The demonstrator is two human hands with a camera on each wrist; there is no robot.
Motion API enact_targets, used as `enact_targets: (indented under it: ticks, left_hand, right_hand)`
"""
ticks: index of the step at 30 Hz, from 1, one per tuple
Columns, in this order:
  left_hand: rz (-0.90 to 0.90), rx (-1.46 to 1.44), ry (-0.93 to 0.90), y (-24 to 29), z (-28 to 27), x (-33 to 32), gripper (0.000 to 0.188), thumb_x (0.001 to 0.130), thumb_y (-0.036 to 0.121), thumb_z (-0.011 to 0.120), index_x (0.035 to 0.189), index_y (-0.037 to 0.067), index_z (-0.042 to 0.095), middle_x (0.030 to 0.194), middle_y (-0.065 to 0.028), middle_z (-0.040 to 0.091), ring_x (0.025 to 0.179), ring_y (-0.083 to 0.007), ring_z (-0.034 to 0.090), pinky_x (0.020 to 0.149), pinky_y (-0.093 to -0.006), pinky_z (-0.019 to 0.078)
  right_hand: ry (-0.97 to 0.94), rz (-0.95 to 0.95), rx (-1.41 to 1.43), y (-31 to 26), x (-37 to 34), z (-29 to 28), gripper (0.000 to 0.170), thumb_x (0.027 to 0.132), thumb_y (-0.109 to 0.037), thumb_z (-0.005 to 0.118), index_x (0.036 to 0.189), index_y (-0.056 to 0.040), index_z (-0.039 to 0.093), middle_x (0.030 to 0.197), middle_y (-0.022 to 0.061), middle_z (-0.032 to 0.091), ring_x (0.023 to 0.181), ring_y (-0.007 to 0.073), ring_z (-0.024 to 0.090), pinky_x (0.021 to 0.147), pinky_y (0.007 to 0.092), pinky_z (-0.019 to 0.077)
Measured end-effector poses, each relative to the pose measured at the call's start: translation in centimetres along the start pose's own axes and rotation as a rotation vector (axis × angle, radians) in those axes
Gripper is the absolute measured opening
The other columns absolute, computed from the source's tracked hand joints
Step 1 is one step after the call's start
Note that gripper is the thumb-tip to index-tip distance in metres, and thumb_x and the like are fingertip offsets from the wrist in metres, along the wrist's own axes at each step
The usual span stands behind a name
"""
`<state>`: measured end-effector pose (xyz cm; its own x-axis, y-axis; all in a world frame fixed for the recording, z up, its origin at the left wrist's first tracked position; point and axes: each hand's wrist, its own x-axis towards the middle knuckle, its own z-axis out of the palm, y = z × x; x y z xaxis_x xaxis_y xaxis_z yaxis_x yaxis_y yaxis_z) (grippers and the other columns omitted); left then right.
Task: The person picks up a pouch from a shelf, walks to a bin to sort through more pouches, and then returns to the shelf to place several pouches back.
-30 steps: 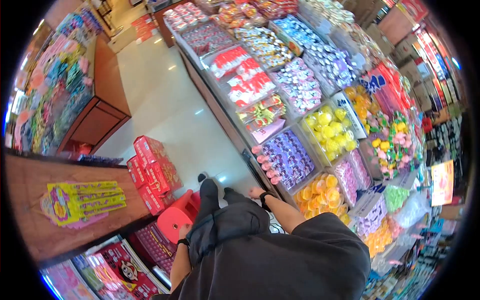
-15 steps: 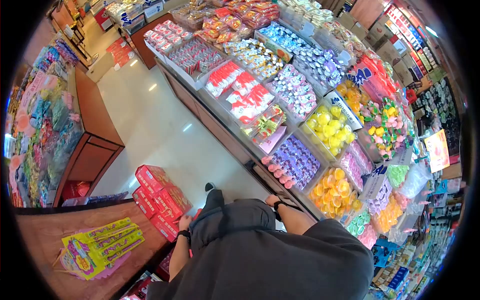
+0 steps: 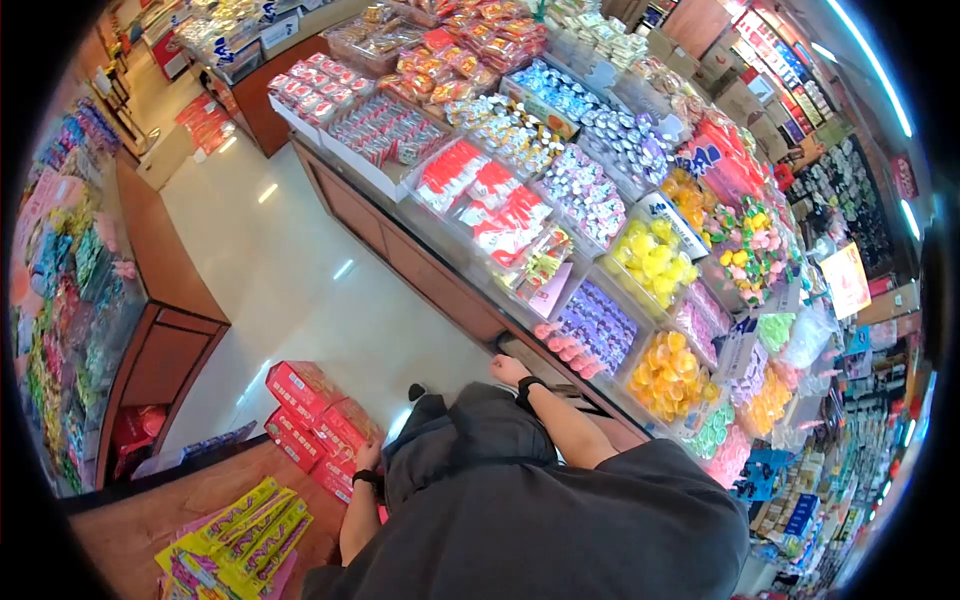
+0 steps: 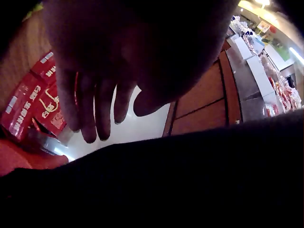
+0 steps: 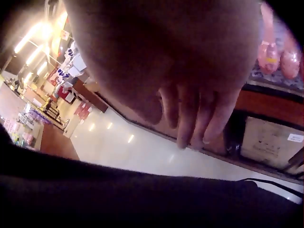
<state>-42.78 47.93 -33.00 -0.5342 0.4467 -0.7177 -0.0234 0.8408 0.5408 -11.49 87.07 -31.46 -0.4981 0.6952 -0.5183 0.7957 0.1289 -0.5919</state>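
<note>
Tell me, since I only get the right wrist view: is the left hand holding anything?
Observer: No, the left wrist view shows the left hand holding nothing, its fingers loosely extended.
Operator: What's close to it?
Observer: In the head view, stacked red boxes show right beside it.
Operator: Anything else on that side?
Observer: Yes, yellow packets lie on a wooden surface, also in the head view.
</note>
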Motion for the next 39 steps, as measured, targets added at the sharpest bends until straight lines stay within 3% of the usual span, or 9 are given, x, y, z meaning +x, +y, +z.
enact_targets:
  ticks: [8, 12, 15, 17, 22, 28, 30, 36, 39]
  left_hand:
    - [-0.227, -0.035, -0.157, 2.2, -2.3, 0.5, 0.047, 0.096, 0.044, 0.067, 0.109, -0.001, 0.073, 0.088, -0.0124, 0.075, 0.066, -0.02, 0.071, 0.053, -0.0328, 0.0537]
    - [-0.238, -0.102, -0.177, 3.1, -2.4, 1.9, 0.039, 0.096, 0.036, 0.064, 0.105, -0.001, 0.074, 0.083, -0.0127, 0.074, 0.067, -0.0199, 0.072, 0.053, -0.0332, 0.0542]
    - [-0.046, 0.172, -0.084, 2.4, -1.7, 5.2, 0.046, 0.094, 0.04, 0.061, 0.103, -0.004, 0.075, 0.086, -0.0203, 0.076, 0.079, -0.0312, 0.075, 0.07, -0.0441, 0.0576]
    - [0.088, 0.175, -0.074, 5.2, -2.8, 4.3, 0.053, 0.093, 0.044, 0.06, 0.104, -0.005, 0.075, 0.093, -0.0263, 0.076, 0.094, -0.039, 0.075, 0.085, -0.0495, 0.0558]
    - [0.156, 0.203, 0.002, 7.4, -3.1, 9.9, 0.05, 0.092, 0.041, 0.061, 0.108, -0.004, 0.075, 0.098, -0.0248, 0.077, 0.095, -0.0373, 0.075, 0.085, -0.047, 0.0563]
    - [0.094, 0.268, -0.111, 14.9, -4.1, 10.9, 0.047, 0.09, 0.039, 0.063, 0.107, -0.003, 0.077, 0.101, -0.0238, 0.078, 0.096, -0.0341, 0.075, 0.085, -0.0434, 0.0565]
    - [0.134, 0.396, -0.183, 18.0, -4.2, 11.5, 0.049, 0.09, 0.04, 0.063, 0.109, -0.003, 0.076, 0.104, -0.0241, 0.077, 0.099, -0.0337, 0.075, 0.086, -0.0422, 0.0562]
    - [0.235, 0.563, -0.196, 23.0, -1.6, 16.9, 0.051, 0.091, 0.043, 0.059, 0.112, 0.0, 0.076, 0.113, -0.0255, 0.076, 0.113, -0.0402, 0.072, 0.099, -0.046, 0.0547]
    - [0.239, 0.593, -0.249, 28.0, -0.5, 16.2, 0.049, 0.095, 0.041, 0.058, 0.114, -0.002, 0.073, 0.099, -0.0199, 0.079, 0.097, -0.0323, 0.076, 0.09, -0.0413, 0.057]
  right_hand:
    - [0.049, 0.356, 0.126, 6.9, -5.6, -0.8, 0.037, 0.095, -0.032, 0.062, 0.108, 0.0, 0.073, 0.09, 0.0128, 0.079, 0.079, 0.0216, 0.076, 0.073, 0.0367, 0.0611]
    - [-0.114, 0.488, 0.092, 14.2, -7.5, 2.4, 0.035, 0.093, -0.031, 0.06, 0.093, -0.0011, 0.077, 0.086, 0.0134, 0.078, 0.068, 0.0202, 0.073, 0.065, 0.0365, 0.0586]
    - [-0.13, 0.649, 0.275, 9.1, -10.4, 0.9, 0.034, 0.089, -0.033, 0.061, 0.089, -0.0029, 0.078, 0.083, 0.0121, 0.077, 0.067, 0.0221, 0.072, 0.067, 0.0382, 0.0575]
    - [-0.139, 0.645, 0.271, 9.2, -9.9, 1.5, 0.034, 0.089, -0.033, 0.062, 0.092, -0.0028, 0.078, 0.083, 0.0117, 0.077, 0.068, 0.0232, 0.072, 0.068, 0.0379, 0.0578]
    - [-0.106, 0.561, 0.258, 10.1, -2.6, 3.1, 0.036, 0.09, -0.032, 0.061, 0.101, -0.0028, 0.079, 0.087, 0.0122, 0.079, 0.076, 0.0261, 0.076, 0.076, 0.0422, 0.0604]
    - [0.136, 0.161, 0.029, 3.6, 2.6, -1.3, 0.037, 0.093, -0.036, 0.058, 0.104, -0.0043, 0.075, 0.102, 0.0223, 0.076, 0.1, 0.0413, 0.072, 0.09, 0.0504, 0.0561]
    - [0.12, 0.102, 0.142, 2.1, 2.5, -3.0, 0.037, 0.096, -0.038, 0.06, 0.108, -0.0063, 0.074, 0.105, 0.0226, 0.075, 0.102, 0.0433, 0.071, 0.09, 0.0521, 0.0554]
    - [0.223, 0.359, 0.257, 8.2, 2.1, -0.1, 0.035, 0.096, -0.034, 0.06, 0.11, -0.0057, 0.074, 0.099, 0.0193, 0.078, 0.093, 0.0375, 0.075, 0.086, 0.0476, 0.0579]
    - [0.183, 0.593, 0.47, 12.9, 0.1, 2.5, 0.034, 0.093, -0.03, 0.059, 0.11, -0.0048, 0.075, 0.091, 0.0138, 0.079, 0.083, 0.0294, 0.077, 0.082, 0.0431, 0.06]
